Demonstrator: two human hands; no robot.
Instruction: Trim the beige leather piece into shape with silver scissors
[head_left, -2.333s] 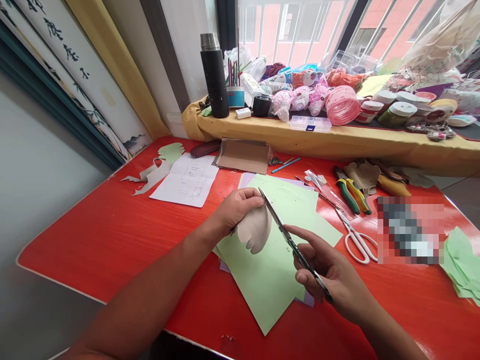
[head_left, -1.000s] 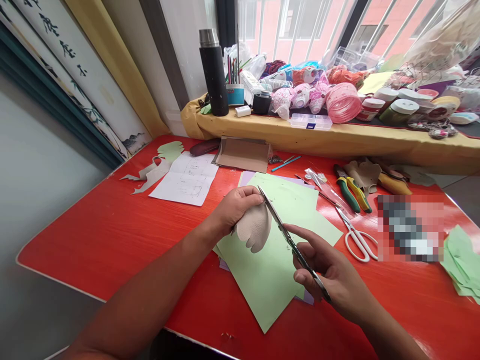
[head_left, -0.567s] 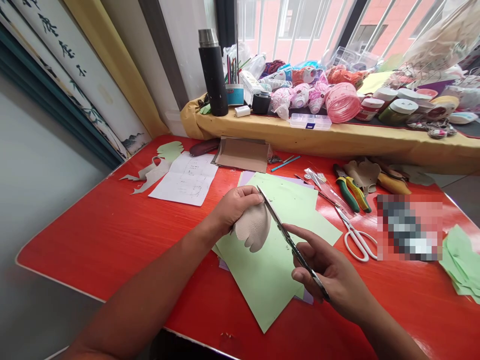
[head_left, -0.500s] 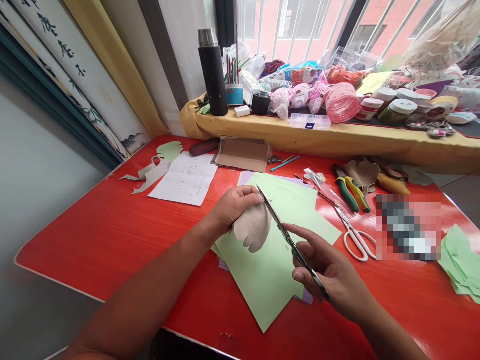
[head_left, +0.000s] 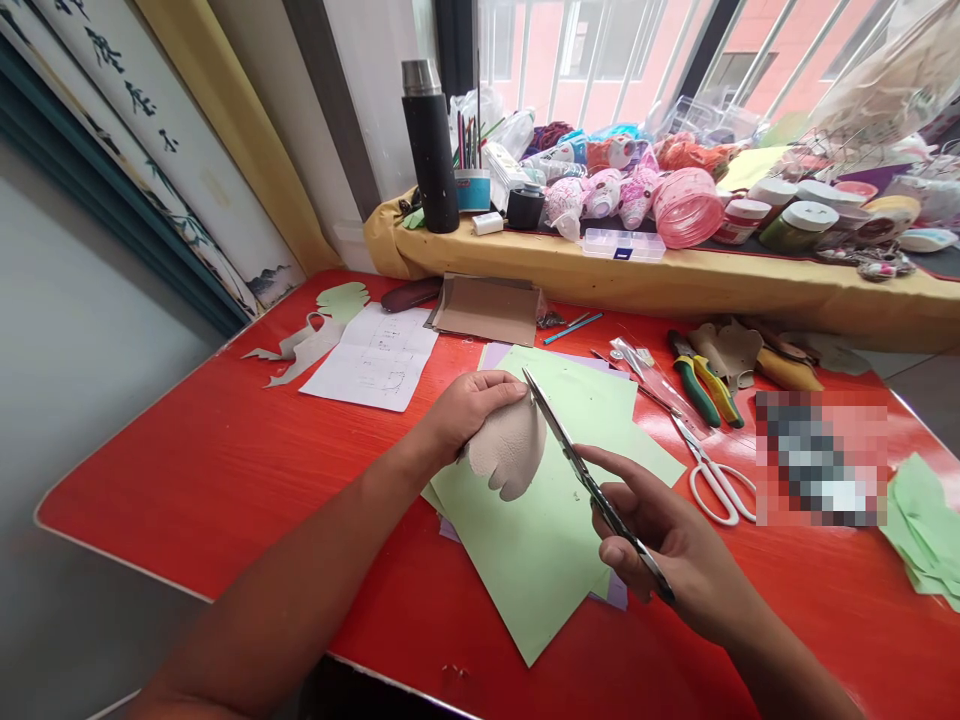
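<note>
Pinched in my left hand (head_left: 480,405) is a beige piece (head_left: 510,450) with a scalloped lower edge. My right hand (head_left: 652,535) is closed around dark-handled scissors (head_left: 581,470), whose blades point up and left. The blade tips are beside the top right edge of the beige piece; whether they touch it I cannot tell. Both hands are above light green sheets (head_left: 532,590), which lie over purple paper (head_left: 615,592) on the red table (head_left: 187,460).
White-handled scissors (head_left: 716,485) and green-yellow pliers (head_left: 705,385) lie to the right, near a blurred-out object (head_left: 817,460) and green cut pieces (head_left: 926,525). A written sheet (head_left: 367,360) and beige scraps (head_left: 304,350) are at the left. A black flask (head_left: 430,150) stands on the sill.
My right hand and the scissors have shifted slightly right, and the blades look closer together. The beige piece has tilted a little in my left hand. The whole view has shifted slightly.
</note>
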